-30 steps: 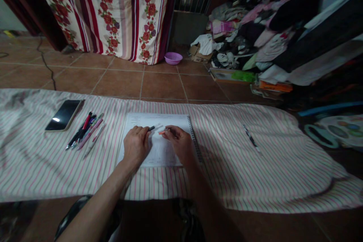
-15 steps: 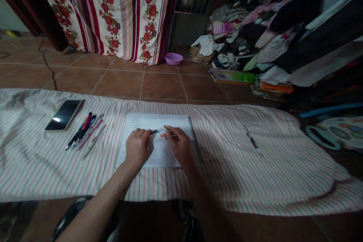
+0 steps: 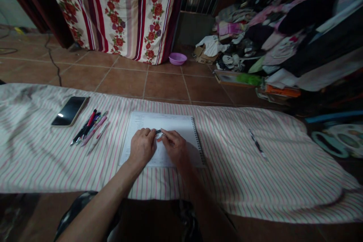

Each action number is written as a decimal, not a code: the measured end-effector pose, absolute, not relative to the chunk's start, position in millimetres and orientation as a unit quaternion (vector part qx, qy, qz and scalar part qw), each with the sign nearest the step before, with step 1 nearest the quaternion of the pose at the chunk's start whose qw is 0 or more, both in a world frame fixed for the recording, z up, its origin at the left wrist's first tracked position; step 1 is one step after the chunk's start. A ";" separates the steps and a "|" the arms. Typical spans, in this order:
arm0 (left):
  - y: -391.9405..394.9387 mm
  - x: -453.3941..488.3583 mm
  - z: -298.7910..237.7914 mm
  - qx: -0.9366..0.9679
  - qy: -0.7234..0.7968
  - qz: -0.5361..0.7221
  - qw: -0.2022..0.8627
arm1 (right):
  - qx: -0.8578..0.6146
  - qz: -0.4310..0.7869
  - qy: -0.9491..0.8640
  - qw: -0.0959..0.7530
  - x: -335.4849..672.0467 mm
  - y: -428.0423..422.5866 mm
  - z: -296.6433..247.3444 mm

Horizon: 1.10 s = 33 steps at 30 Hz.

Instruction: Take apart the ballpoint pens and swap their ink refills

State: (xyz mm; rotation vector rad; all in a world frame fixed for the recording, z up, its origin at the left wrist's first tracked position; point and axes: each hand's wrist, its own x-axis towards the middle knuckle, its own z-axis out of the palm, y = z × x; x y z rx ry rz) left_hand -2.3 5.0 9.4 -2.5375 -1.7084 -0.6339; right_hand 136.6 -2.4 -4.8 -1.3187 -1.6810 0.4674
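My left hand [image 3: 143, 145] and my right hand [image 3: 175, 146] meet over a spiral notebook [image 3: 181, 124] that lies on a striped cloth [image 3: 238, 166]. Both hands are closed on a pen [image 3: 159, 133], the left on its dark end, the right on an orange part; most of the pen is hidden between the fingers. To the left lies a bunch of several pens [image 3: 90, 126], and beyond them a dark phone [image 3: 69, 111]. A single pen [image 3: 256, 144] lies alone on the cloth to the right.
Brown floor tiles [image 3: 164, 83] stretch beyond the cloth. A flowered curtain [image 3: 124, 11] hangs at the back, with a purple bowl [image 3: 177, 58] beside it. A heap of clothes and boxes [image 3: 263, 41] fills the right side. A round plastic thing [image 3: 337, 140] lies at far right.
My hands have drawn together, and the two pen parts that stood apart now meet between my fingers. The view has shifted slightly.
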 end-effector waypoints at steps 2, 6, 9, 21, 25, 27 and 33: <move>5.3 -1.5 8.9 -0.812 -0.551 -0.192 0.021 | -0.540 0.203 -0.674 0.461 135.5 -2.2 -7.4; 6.8 3.2 10.6 -0.801 -0.567 -0.190 0.038 | -0.549 0.268 -0.636 0.472 135.9 -2.4 -11.4; 9.5 8.8 12.9 -0.802 -0.563 -0.195 0.035 | -0.561 0.302 -0.597 0.487 137.7 -1.6 -14.5; 14.0 8.3 9.0 -0.810 -0.559 -0.177 0.005 | -0.580 0.298 -0.587 0.480 135.3 1.6 -19.3; 11.2 4.6 7.8 -0.812 -0.555 -0.181 -0.010 | -0.575 0.279 -0.601 0.480 134.6 0.5 -15.0; 10.8 3.9 6.4 -0.810 -0.557 -0.184 -0.025 | -0.571 0.266 -0.611 0.479 135.0 0.3 -12.6; 10.3 3.4 3.7 -0.798 -0.564 -0.201 -0.068 | -0.569 0.276 -0.615 0.471 136.7 0.0 -8.2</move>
